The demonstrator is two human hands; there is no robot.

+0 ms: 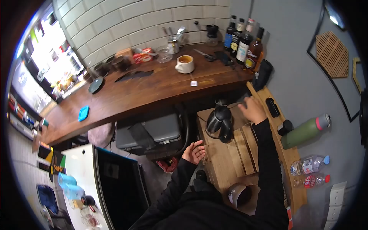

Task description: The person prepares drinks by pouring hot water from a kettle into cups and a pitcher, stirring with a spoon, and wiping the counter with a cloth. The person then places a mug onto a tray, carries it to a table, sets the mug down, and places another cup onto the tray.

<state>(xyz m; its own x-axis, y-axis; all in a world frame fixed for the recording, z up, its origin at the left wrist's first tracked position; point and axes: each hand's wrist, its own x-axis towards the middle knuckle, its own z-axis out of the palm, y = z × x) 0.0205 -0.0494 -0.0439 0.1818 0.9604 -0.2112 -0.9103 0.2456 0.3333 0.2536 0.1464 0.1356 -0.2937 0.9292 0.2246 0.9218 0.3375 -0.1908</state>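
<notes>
My right hand (253,110) reaches past the black electric kettle (219,122), to its right near the wall. Its fingers are bent together beside a dark, thin shape, and what they hold is too small to make out. The kettle stands upright on a wooden crate top (218,163), its handle turned towards me. My left hand (194,152) is at the crate's left edge, palm up, fingers loosely apart, with nothing in it.
Above the crate runs a dark wooden counter (153,90) with a filled white mug (185,64), scissors (205,55) and several bottles (244,48). A green flask (306,131) and plastic bottles (309,165) line the right ledge. A grey case (149,132) sits below the counter, left of the crate.
</notes>
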